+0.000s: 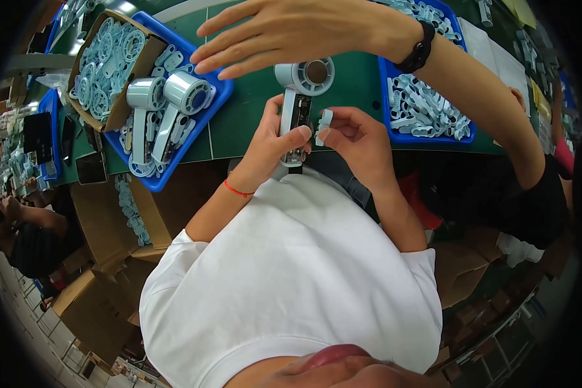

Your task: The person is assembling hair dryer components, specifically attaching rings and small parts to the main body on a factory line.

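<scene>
My left hand (268, 139) is wrapped round the handle of a light-blue handheld fan (300, 79), its round head pointing away from me. The handle is open along one side, baring a dark circuit board (302, 111). Just to the right, my right hand (363, 142) pinches a small light-blue plastic part (324, 125) close beside the handle. Some of the fingertips behind that part are hidden.
A co-worker's arm (343, 29) with a black wristband reaches across from the right, above the fan. At left, a blue tray (221, 97) bears two fans (186, 90) and a cardboard box (150, 55) of round parts. Another blue tray (394, 129) of small parts stands right.
</scene>
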`<state>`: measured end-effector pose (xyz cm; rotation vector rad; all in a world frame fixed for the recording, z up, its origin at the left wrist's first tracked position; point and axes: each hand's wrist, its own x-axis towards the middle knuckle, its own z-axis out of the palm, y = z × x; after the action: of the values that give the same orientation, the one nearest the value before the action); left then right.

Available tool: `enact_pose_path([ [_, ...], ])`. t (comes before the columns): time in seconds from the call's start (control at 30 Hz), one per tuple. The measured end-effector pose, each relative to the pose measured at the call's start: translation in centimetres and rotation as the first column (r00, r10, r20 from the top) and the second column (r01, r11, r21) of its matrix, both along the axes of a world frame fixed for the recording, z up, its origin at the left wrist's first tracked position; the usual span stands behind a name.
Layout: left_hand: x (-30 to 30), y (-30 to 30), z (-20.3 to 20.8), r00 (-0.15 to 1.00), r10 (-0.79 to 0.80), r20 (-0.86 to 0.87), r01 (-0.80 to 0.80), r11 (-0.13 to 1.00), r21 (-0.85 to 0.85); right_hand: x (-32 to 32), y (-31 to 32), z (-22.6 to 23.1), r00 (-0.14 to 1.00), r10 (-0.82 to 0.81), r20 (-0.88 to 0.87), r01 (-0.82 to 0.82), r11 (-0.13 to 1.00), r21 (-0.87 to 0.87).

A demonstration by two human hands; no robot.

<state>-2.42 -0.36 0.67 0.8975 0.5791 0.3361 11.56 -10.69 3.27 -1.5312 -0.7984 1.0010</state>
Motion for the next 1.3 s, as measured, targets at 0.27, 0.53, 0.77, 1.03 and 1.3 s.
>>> enact_pose_path([
  [0.27,0.5,-0.1,0.3,0.985,-0.014,-0.172,0.15,0.57,0.808,-0.2,0.3,-0.4,0.991,-0.132,-0.033,0.127,0.984,-0.129],
  [0.53,1.3,-0.9,0.0,0.948,0.101,-0.301,0.18,0.612,0.77,-0.6,0.4,-1.7,0.967,-0.241,-0.087,0.233,0.968,-0.089],
  [0.77,1.3,-1.0,-0.1,0.951,0.134,-0.279,0.157,0.566,0.809,0.7,0.8,-0.3,0.991,-0.124,-0.057,0.111,0.975,-0.191],
  [1.03,1.4,-1.1,-0.2,0.961,0.121,-0.249,0.155,0.511,0.845,1.6,0.6,0.2,0.98,0.039,0.197,0.002,0.979,-0.203],
  [1.3,1.5,-0.8,-0.1,0.942,0.119,-0.315,0.226,0.469,0.854,2.6,1.4,0.6,0.987,0.16,-0.003,-0.155,0.95,-0.27],
])
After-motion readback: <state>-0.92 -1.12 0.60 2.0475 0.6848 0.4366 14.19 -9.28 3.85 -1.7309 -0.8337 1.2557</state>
